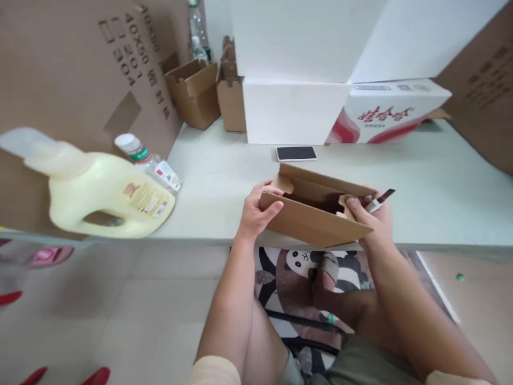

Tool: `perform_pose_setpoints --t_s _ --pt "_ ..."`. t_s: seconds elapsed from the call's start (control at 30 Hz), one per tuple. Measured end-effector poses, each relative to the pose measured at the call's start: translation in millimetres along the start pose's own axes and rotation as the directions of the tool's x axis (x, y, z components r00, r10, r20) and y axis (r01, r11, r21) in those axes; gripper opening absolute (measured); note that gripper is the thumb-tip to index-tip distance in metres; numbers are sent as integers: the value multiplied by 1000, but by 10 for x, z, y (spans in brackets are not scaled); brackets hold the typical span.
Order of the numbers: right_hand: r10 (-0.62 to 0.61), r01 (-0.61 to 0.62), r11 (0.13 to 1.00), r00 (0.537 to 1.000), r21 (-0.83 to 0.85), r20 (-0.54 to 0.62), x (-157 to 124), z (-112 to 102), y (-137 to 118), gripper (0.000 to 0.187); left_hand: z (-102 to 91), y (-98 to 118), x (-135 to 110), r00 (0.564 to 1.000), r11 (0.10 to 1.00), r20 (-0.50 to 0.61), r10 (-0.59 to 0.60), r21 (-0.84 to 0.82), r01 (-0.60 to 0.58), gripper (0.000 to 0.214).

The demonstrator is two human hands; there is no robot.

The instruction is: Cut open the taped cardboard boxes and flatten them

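A small brown cardboard box with its top open is held tilted over the table's front edge. My left hand is closed on its left end, the thumb on the near wall and the fingers by the left flap. My right hand grips the right end, its thumb pressing on the inner flap. A slim white tool with a dark, blade-like tip sticks out between the right hand's fingers, its lower part hidden. The inside of the box is in shadow, so its contents are unclear.
A black-screened phone lies behind the box on the pale table. To the left stand a yellow jug and a clear bottle. Similar brown boxes, white cartons and a red-lettered carton line the back.
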State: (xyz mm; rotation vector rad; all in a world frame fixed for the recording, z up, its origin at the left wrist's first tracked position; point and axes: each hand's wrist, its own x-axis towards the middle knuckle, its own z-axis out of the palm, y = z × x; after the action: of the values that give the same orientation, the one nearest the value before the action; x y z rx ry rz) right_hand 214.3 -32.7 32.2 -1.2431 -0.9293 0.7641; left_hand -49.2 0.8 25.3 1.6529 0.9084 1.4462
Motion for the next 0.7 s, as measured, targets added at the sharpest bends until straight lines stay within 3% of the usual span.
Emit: perform_pose_setpoints --t_s 0.13,0.2,0.27,0.3,0.4,0.47,0.57,0.63,0.7 --pt "-134 109 983 976 150 169 -10 -201 99 33 76 -65 71 984 996 -171 -48 69 61 59" --pt "-170 133 977 958 166 230 -8 -279 127 38 50 -87 103 990 985 -126 -60 153 80 56" --pt "-130 106 984 976 142 176 19 -338 135 31 -7 -107 131 992 968 -48 -118 215 126 41" --pt "-75 62 991 991 117 112 39 -363 135 26 -38 -117 143 987 971 -73 -144 184 155 40" --pt "157 -158 987 987 -9 -10 87 -425 135 30 -105 -140 177 909 952 -285 -305 -92 291 39" --pt "248 -237 965 963 -113 105 70 -443 139 38 -104 -143 198 826 896 -358 -435 -264 357 42" --pt "172 -161 985 916 -58 362 -36 -415 126 48 -20 -142 211 746 816 -356 -562 -384 432 50" --pt "65 -94 994 934 64 351 -118 -380 87 59 72 -153 194 725 773 -297 -621 -388 502 60" --pt "8 -33 995 971 98 240 -169 -363 31 65 164 -179 158 721 745 -220 -657 -335 577 73"
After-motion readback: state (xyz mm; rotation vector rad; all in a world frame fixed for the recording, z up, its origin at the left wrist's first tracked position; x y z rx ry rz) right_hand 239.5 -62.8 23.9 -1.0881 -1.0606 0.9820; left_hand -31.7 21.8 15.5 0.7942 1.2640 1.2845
